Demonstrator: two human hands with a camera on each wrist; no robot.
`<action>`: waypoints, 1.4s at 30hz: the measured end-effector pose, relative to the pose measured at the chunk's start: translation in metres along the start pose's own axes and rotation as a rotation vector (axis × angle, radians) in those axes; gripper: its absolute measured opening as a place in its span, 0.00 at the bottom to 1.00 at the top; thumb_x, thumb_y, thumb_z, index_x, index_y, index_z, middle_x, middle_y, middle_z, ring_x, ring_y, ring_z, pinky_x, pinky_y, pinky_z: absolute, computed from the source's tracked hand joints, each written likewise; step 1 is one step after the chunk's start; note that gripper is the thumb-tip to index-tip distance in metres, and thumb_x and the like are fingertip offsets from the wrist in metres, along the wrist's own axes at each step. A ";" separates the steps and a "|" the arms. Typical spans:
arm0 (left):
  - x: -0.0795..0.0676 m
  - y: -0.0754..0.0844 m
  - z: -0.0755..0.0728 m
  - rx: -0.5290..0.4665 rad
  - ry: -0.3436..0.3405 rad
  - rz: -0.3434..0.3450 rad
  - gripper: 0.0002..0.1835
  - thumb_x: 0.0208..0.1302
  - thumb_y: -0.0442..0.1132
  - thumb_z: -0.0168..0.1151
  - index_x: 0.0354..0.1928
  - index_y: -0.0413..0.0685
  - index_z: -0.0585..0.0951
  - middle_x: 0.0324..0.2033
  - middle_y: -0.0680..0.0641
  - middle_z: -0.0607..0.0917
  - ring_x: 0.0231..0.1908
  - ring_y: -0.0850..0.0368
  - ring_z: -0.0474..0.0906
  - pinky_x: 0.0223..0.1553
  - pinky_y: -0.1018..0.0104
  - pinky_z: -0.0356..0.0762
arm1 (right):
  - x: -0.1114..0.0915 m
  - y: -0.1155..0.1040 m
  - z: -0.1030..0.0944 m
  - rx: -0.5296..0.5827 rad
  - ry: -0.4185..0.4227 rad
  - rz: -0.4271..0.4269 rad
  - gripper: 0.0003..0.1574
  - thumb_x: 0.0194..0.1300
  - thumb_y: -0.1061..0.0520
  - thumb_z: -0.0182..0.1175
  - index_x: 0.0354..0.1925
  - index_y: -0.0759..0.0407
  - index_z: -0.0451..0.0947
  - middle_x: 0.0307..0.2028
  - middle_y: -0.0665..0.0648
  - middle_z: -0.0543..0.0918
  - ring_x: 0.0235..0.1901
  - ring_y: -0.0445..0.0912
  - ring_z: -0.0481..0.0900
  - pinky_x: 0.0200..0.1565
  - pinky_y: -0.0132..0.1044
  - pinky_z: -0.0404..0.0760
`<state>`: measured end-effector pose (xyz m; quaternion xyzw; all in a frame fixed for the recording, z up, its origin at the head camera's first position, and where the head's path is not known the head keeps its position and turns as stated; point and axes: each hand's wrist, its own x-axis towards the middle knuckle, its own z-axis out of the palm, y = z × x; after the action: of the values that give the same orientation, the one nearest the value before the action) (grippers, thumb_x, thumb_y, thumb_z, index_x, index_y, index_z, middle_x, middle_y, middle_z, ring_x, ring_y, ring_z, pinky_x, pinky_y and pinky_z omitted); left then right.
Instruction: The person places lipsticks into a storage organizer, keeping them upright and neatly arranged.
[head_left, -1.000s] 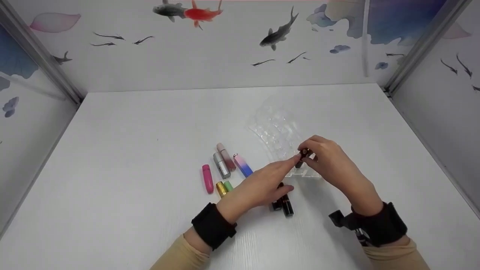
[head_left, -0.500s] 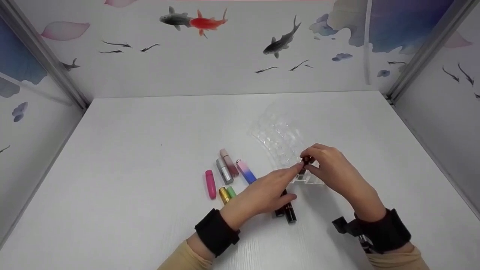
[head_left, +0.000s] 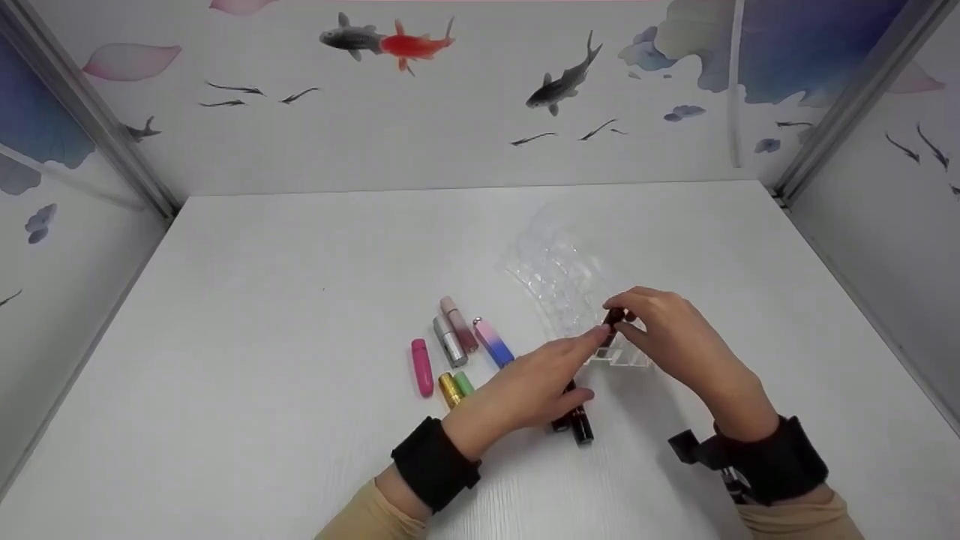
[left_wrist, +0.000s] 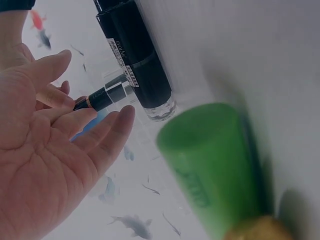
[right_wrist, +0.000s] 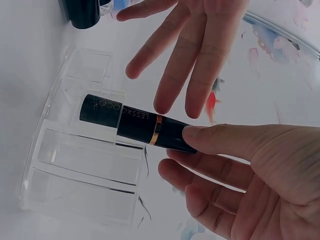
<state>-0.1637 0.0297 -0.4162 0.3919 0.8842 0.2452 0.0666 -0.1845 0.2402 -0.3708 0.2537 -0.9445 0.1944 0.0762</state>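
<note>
In the right wrist view, my right hand (right_wrist: 225, 175) pinches the tapered end of a black lipstick (right_wrist: 137, 125) with a gold band between thumb and fingers. The lipstick's other end sits inside a compartment of the clear plastic organizer (right_wrist: 85, 190). My left hand (head_left: 532, 382) reaches across from the left with straight fingers, its fingertips right at the lipstick. Beneath that hand lie black tubes (head_left: 580, 425), partly hidden; one black tube (left_wrist: 137, 60) with a clear end and a label shows close up in the left wrist view.
Left of the hands lie a pink tube (head_left: 421, 367), a silver tube (head_left: 450, 341), a mauve lip gloss tube (head_left: 459, 324), a pink-and-blue tube (head_left: 493, 343), a gold tube (head_left: 450, 388) and a green tube (head_left: 464, 383). White panels with painted fish enclose the white table (head_left: 262, 300).
The head view has tipped, so the scene sits lower. The lipstick has gone down into the organizer's compartment, with my right hand still pinching it. My left hand stays beside it.
</note>
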 end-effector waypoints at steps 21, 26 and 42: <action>-0.006 -0.006 -0.018 0.011 0.004 -0.064 0.29 0.73 0.47 0.57 0.74 0.53 0.65 0.70 0.49 0.73 0.70 0.55 0.70 0.70 0.62 0.70 | -0.001 0.006 -0.002 -0.027 -0.014 0.004 0.16 0.63 0.68 0.64 0.50 0.64 0.82 0.44 0.61 0.88 0.40 0.54 0.87 0.42 0.49 0.84; -0.005 -0.005 -0.017 0.031 0.003 -0.069 0.28 0.73 0.46 0.58 0.72 0.52 0.68 0.69 0.48 0.74 0.69 0.55 0.71 0.69 0.62 0.71 | -0.004 0.001 -0.005 -0.040 -0.001 0.019 0.17 0.63 0.67 0.65 0.51 0.63 0.82 0.46 0.61 0.88 0.43 0.56 0.85 0.44 0.51 0.83; -0.008 -0.013 -0.022 0.141 -0.053 -0.127 0.17 0.64 0.26 0.61 0.52 0.50 0.83 0.49 0.49 0.86 0.51 0.56 0.83 0.53 0.68 0.81 | -0.011 -0.025 -0.005 -0.084 0.041 -0.082 0.13 0.59 0.65 0.70 0.43 0.57 0.82 0.34 0.51 0.84 0.36 0.45 0.80 0.35 0.39 0.79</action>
<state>-0.1733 0.0086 -0.4042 0.3452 0.9202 0.1674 0.0777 -0.1617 0.2272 -0.3606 0.2849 -0.9388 0.1564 0.1138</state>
